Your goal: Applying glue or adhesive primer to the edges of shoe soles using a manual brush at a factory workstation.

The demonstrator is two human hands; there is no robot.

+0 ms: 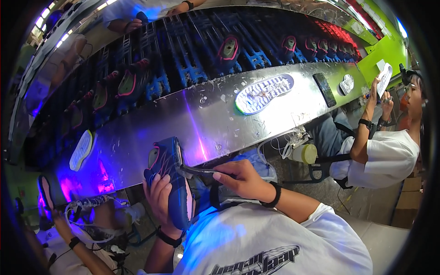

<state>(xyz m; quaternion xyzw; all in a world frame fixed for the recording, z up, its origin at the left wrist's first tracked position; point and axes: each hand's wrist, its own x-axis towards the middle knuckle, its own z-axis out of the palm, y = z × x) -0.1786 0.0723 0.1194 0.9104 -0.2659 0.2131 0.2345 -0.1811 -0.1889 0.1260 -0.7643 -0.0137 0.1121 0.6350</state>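
Steel table [211, 123] runs beside a conveyor. Below its edge, the left hand [160, 195] cups a blue shoe [172, 181] from underneath, fingers curled; the right hand [240, 178], wrist bent, pinches a thin dark tool [197, 171] against it.

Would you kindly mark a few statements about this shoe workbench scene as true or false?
1. The left hand holds a dark blue shoe. True.
2. The right hand is empty. False: it holds a thin dark tool against the shoe.
3. A loose sole lies tread up on the metal bench. True.
4. The person at the right holds a finished boot. False: that person holds up a white sole.
5. A dark phone lies on the bench. True.
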